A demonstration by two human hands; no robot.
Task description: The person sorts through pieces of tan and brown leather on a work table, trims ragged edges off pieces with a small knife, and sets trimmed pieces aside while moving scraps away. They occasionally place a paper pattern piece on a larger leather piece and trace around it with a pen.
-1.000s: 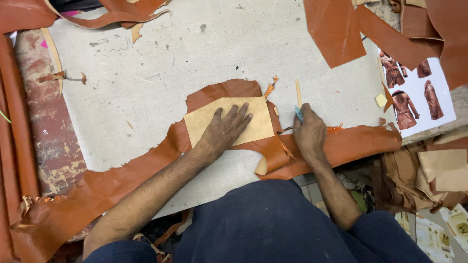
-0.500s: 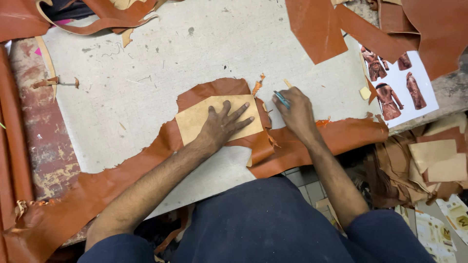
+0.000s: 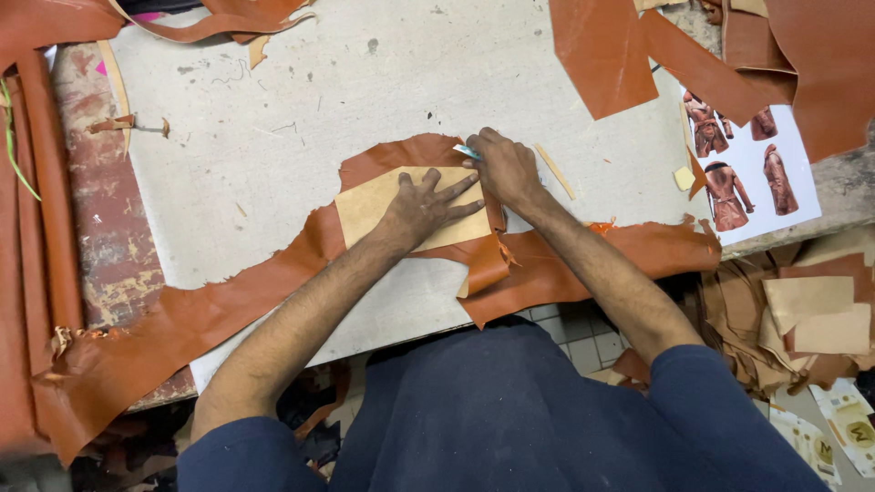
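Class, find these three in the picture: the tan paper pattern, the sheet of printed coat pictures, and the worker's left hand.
tan paper pattern (image 3: 369, 205), head view, bare left part of the sheet.
sheet of printed coat pictures (image 3: 761, 196), head view, white area between the coats.
left hand (image 3: 424, 208), head view, back of the hand.

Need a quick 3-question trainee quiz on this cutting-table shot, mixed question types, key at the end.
1. True or false: the left hand lies flat on the tan pattern card.
2. Which hand holds the small blue-handled tool? A left, B right.
3. What material lies under the card?

Key: 1 true. 2 B, the right hand, at the card's upper right corner. 3 Brown leather, spread across the worktable.
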